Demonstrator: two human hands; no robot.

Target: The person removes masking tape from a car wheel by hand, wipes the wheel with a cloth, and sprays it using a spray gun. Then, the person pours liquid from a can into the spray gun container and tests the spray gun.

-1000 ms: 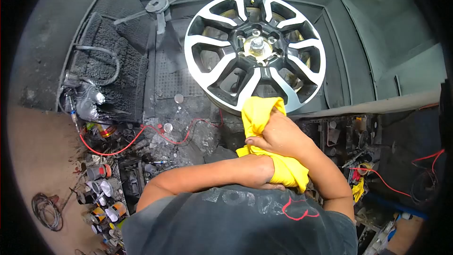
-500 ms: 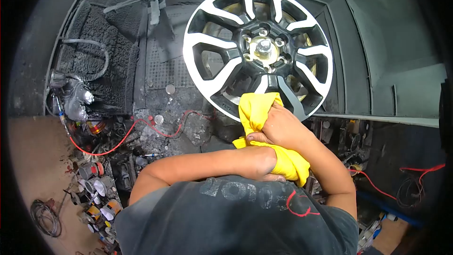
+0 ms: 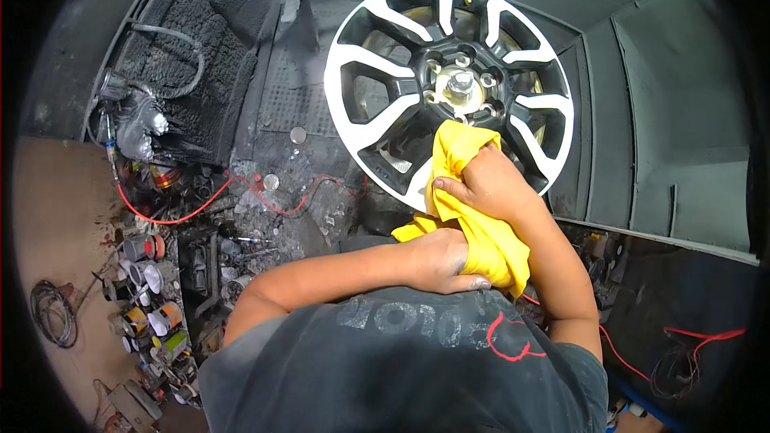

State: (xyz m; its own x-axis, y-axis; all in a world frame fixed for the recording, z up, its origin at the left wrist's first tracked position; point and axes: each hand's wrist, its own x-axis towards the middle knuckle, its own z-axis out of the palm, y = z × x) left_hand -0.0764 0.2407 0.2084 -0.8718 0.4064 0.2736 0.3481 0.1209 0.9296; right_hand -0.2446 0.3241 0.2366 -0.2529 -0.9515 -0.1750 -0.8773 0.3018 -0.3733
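A black wheel rim with bright white spoke faces [image 3: 371,136] stands facing up in front of me. My right hand [image 3: 493,183] grips a bunched yellow cloth [image 3: 461,144] and presses it against the lower spokes, just below the hub [image 3: 460,88]. The cloth hides part of the rim's lower edge. Close to my chest, my left hand [image 3: 443,261] is closed on the trailing end of the same cloth, which hangs twisted between both hands.
A spray gun [image 3: 144,124] coated in silver paint hangs at the left, with a red hose [image 3: 215,224] running from it. Several paint cans [image 3: 164,317] crowd the lower left. Grey booth panels [image 3: 682,128] stand on the right. A coiled cable [image 3: 53,313] lies on the floor.
My right hand has moved the cloth up the rim toward the hub. My left hand keeps its hold near my chest. The view has shifted slightly.
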